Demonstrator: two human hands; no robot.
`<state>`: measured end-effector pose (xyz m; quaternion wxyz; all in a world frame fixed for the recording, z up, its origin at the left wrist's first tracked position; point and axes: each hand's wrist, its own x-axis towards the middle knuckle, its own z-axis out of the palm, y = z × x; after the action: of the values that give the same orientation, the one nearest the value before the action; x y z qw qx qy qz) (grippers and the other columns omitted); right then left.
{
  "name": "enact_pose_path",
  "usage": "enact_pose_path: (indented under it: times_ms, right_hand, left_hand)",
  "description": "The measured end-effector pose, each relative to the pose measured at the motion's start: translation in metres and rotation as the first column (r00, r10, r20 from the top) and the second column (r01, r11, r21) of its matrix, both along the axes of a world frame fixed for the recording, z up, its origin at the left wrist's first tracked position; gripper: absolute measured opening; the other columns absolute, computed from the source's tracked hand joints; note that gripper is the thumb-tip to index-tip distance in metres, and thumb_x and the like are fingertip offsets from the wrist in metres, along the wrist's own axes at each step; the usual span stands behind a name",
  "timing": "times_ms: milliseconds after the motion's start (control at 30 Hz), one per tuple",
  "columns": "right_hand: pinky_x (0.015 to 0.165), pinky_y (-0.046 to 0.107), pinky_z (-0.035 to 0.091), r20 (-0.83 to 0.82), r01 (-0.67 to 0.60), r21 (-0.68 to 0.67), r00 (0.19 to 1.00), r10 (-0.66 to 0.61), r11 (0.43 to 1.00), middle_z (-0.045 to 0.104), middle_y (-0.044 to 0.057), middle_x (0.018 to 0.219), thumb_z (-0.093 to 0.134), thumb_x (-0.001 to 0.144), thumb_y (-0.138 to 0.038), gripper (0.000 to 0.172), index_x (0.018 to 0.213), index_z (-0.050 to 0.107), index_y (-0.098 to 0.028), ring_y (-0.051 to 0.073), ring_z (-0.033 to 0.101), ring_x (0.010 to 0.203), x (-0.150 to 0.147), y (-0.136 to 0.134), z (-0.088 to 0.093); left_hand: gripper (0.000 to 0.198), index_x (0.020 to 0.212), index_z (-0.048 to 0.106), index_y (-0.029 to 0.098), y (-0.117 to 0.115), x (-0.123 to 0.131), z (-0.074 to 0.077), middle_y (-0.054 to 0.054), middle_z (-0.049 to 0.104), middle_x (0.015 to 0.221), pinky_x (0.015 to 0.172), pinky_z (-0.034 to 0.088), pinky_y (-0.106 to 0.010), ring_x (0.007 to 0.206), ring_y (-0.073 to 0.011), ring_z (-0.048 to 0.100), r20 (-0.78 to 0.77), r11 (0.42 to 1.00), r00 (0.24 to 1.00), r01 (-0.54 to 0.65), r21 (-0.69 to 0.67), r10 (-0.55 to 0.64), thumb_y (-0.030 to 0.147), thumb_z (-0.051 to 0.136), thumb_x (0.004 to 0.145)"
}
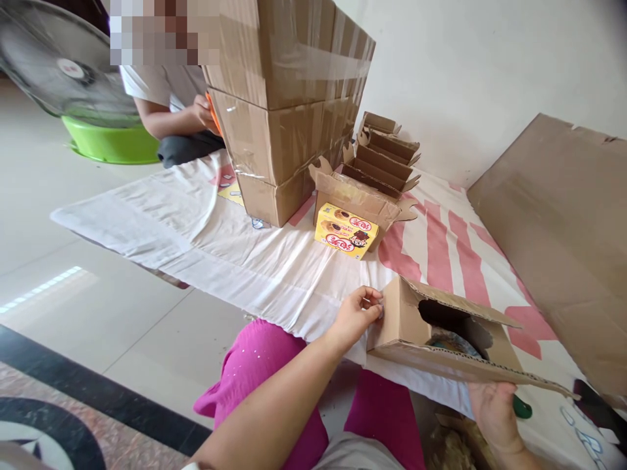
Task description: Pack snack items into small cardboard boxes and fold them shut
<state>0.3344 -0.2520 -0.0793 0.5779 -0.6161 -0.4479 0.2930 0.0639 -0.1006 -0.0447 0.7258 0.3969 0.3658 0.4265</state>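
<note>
A small brown cardboard box (pixel 392 326) lies on its side at the table's near edge, its flaps partly apart. Through the gap shows a rounded bluish-brown thing (pixel 453 343) that I cannot make out. My left hand (pixel 357 316) is at the box's left end, fingers curled and pinched together; whatever they hold is too small to tell. Under the near flap, my right hand (pixel 494 408) supports the box's right part, palm up, with its fingers partly hidden. Beyond the box stands a yellow printed carton (pixel 345 232), leaning against an opened cardboard box (pixel 357 190).
Taped cardboard boxes (pixel 298 130) form a tall stack at the back. More opened boxes (pixel 386 150) line up beside it. A large cardboard sheet (pixel 548 248) leans at right. Another person (pixel 171 111) sits behind the stack, holding something orange. A fan (pixel 73 65) stands at left.
</note>
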Motion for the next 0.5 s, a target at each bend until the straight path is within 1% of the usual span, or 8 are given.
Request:
enact_pose_path:
  times_ms: [100, 167, 233, 333, 433, 500]
  right_hand:
    - [0.092, 0.061, 0.051, -0.004, 0.033, 0.006, 0.999, -0.033, 0.999, 0.073, 0.009, 0.11, 0.024, 0.082, -0.082, 0.082, 0.137, 0.054, -0.029, 0.034, 0.064, 0.108, 0.004, 0.004, -0.001]
    - [0.091, 0.061, 0.051, 0.008, 0.056, 0.021, 0.998, -0.056, 0.998, 0.074, 0.01, 0.107, 0.025, 0.079, -0.084, 0.085, 0.135, 0.056, -0.029, 0.035, 0.064, 0.107, 0.004, 0.009, 0.001]
    - [0.09, 0.059, 0.052, 0.02, 0.076, 0.043, 0.997, -0.077, 0.996, 0.074, 0.011, 0.105, 0.026, 0.077, -0.086, 0.087, 0.134, 0.057, -0.028, 0.035, 0.065, 0.106, 0.002, 0.013, 0.004]
    - [0.088, 0.059, 0.053, 0.033, 0.06, 0.045, 0.998, -0.062, 0.997, 0.074, 0.013, 0.106, 0.023, 0.077, -0.086, 0.091, 0.134, 0.058, -0.024, 0.036, 0.066, 0.105, -0.001, 0.017, 0.006]
    - [0.086, 0.058, 0.053, 0.039, 0.036, 0.024, 0.999, -0.037, 0.999, 0.074, 0.014, 0.106, 0.021, 0.077, -0.087, 0.093, 0.133, 0.059, -0.023, 0.037, 0.066, 0.106, 0.001, 0.016, 0.003]
    - [0.086, 0.058, 0.054, 0.052, 0.047, 0.013, 0.998, -0.048, 0.999, 0.074, 0.014, 0.105, 0.019, 0.077, -0.087, 0.094, 0.133, 0.058, -0.023, 0.037, 0.065, 0.107, 0.005, 0.014, -0.002]
  left_hand:
    - [0.025, 0.084, 0.066, 0.016, 0.0, -0.005, 0.002, -0.001, 0.062, 0.079, 0.063, 0.05, -0.021, 0.074, -0.0111, 0.059, -0.049, 0.993, 0.998, 0.04, 0.111, -0.035, 0.012, 0.075, 0.061]
    - [0.024, 0.083, 0.068, 0.016, -0.001, -0.006, 0.003, -0.002, 0.065, 0.08, 0.069, 0.052, -0.023, 0.078, -0.0129, 0.061, -0.084, 0.988, 0.995, 0.058, 0.144, -0.046, 0.011, 0.075, 0.061]
    - [0.02, 0.081, 0.069, 0.016, -0.003, -0.006, 0.003, -0.003, 0.067, 0.081, 0.071, 0.053, -0.024, 0.079, -0.014, 0.062, -0.101, 0.988, 0.994, 0.055, 0.144, -0.041, 0.012, 0.076, 0.063]
    - [0.014, 0.077, 0.069, 0.016, -0.005, -0.004, 0.003, -0.003, 0.067, 0.079, 0.068, 0.054, -0.025, 0.076, -0.0144, 0.063, -0.125, 0.988, 0.992, 0.05, 0.149, -0.031, 0.014, 0.074, 0.065]
    - [0.009, 0.073, 0.069, 0.017, -0.007, -0.003, 0.004, -0.003, 0.067, 0.079, 0.068, 0.053, -0.025, 0.075, -0.0144, 0.063, -0.153, 0.983, 0.988, 0.039, 0.181, -0.011, 0.011, 0.072, 0.066]
    - [0.007, 0.068, 0.068, 0.017, -0.007, -0.003, 0.005, -0.003, 0.067, 0.079, 0.071, 0.053, -0.025, 0.077, -0.0145, 0.063, -0.162, 0.976, 0.987, 0.038, 0.213, -0.003, 0.01, 0.071, 0.067]
